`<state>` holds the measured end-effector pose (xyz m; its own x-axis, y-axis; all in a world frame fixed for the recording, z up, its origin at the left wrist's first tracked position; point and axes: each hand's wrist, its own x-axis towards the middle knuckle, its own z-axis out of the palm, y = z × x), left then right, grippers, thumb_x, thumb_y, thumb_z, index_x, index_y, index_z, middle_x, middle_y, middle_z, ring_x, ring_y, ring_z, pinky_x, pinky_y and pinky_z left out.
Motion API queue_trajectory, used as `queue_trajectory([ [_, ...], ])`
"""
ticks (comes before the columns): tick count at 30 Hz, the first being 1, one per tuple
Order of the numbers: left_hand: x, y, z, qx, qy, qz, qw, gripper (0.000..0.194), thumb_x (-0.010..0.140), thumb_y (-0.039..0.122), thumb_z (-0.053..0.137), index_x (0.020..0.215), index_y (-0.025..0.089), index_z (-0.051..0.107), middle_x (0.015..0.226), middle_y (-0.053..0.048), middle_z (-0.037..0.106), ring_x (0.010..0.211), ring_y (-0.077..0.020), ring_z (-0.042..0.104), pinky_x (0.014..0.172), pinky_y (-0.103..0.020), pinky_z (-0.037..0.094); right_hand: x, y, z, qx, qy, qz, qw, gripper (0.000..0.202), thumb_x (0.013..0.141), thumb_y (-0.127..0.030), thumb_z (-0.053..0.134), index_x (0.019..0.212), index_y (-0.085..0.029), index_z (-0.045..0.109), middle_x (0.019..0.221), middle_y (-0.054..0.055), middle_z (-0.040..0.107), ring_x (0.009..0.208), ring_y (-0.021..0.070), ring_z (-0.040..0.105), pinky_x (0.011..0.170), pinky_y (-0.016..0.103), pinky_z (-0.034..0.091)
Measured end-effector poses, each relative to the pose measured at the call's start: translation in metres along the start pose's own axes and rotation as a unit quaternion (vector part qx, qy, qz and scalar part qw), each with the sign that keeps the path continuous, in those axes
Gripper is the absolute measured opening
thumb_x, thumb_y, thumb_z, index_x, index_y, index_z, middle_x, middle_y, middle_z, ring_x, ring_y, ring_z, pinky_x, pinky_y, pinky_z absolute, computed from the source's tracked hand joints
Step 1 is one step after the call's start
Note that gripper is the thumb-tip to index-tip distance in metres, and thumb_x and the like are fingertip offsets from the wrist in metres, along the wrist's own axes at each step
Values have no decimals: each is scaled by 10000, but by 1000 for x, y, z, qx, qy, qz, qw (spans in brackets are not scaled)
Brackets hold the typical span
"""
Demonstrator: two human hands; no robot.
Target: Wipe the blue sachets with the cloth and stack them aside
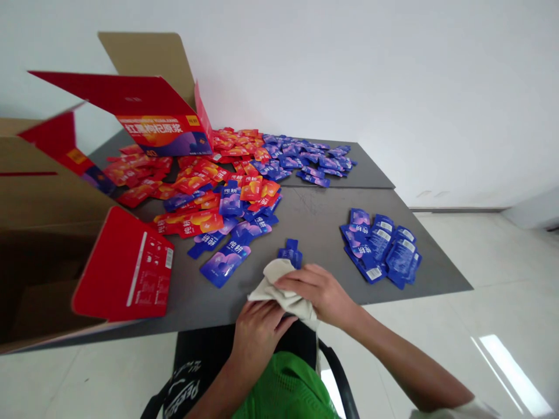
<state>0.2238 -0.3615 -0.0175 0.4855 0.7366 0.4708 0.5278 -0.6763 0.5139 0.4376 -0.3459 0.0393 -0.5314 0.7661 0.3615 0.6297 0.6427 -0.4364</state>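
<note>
The left hand and right hand grip a crumpled cream cloth at the worktop's near edge. Small blue packets lie just beyond it. More blue packets sit right of the hands; scattered red packets and an open red carton are left.

From a camera worn on the head, we look forward and down across the worktop. The left hand and right hand lie near us, low at centre; our wide view reaches the white wall beyond and the floor at right.
</note>
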Motion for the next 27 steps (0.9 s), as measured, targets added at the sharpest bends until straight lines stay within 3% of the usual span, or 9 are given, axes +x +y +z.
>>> queue_trajectory([
  [2, 1, 0, -1, 3, -8, -4, 1000, 111, 976, 300, 688, 928, 231, 761, 909, -31, 810, 865, -243, 773, 851, -398, 581, -4, 1, 9, 11, -8, 5, 1000, 447, 992, -208, 628, 1432, -279, 594, 1286, 78, 724, 1044, 224, 661, 879, 359, 529],
  [5, 2, -1, -1, -7, -4, 18, 1000, 109, 990, 286, 674, 1051, 240, 753, 1114, -35, 808, 1069, -254, 756, 921, -401, 564, 6, 27, 13, 2, 20, 35, 999, 433, 983, -183, 628, 1406, -274, 621, 1275, 91, 724, 1054, 232, 659, 898, 365, 534],
  [9, 0, -1, 2, -12, 15, 26, 999, 118, 1010, 296, 651, 1062, 231, 735, 1175, -35, 796, 1093, -252, 755, 905, -407, 558, 32, 71, 1, -59, 33, 81, 994, 402, 957, -123, 626, 1345, -218, 673, 1261, 113, 733, 1035, 252, 668, 914, 391, 531],
  [12, 0, 0, 1, -14, 22, 25, 999, 140, 1017, 330, 638, 1048, 236, 738, 1162, -32, 799, 1076, -252, 760, 897, -413, 557, 36, 84, -13, -91, 65, 97, 989, 405, 933, -114, 650, 1327, -201, 686, 1272, 119, 736, 1049, 271, 681, 929, 417, 529],
  [16, 19, 1, -10, -27, 8, 6, 1000, 197, 1042, 366, 588, 1066, 252, 747, 1075, -23, 814, 982, -225, 771, 862, -384, 564, 9, 67, -25, -74, 214, 148, 963, 353, 982, -227, 637, 1331, -248, 684, 1262, 96, 738, 1111, 276, 682, 958, 435, 545],
  [20, 62, -5, -13, 1, 16, -41, 999, 254, 1057, 364, 541, 1176, 229, 720, 1036, -56, 799, 922, -222, 745, 877, -379, 550, -34, 39, -17, -42, 324, 224, 918, 296, 991, -344, 650, 1268, -264, 717, 1224, 94, 753, 1099, 287, 704, 978, 468, 561],
  [24, 102, -16, 5, 106, -8, -72, 992, 351, 1012, 375, 598, 1299, 184, 661, 1151, -134, 720, 1079, -301, 657, 933, -445, 527, -68, 23, 4, 3, 375, 287, 881, 287, 982, -352, 657, 1239, -246, 725, 1203, 97, 759, 1060, 293, 723, 942, 474, 588],
  [27, 116, -21, 22, 145, -53, -109, 982, 503, 956, 444, 667, 1356, 144, 617, 1197, -186, 661, 1121, -342, 610, 936, -471, 517, -82, 20, 17, 14, 397, 309, 864, 292, 981, -343, 655, 1247, -241, 720, 1210, 104, 756, 1061, 299, 723, 941, 482, 589],
])
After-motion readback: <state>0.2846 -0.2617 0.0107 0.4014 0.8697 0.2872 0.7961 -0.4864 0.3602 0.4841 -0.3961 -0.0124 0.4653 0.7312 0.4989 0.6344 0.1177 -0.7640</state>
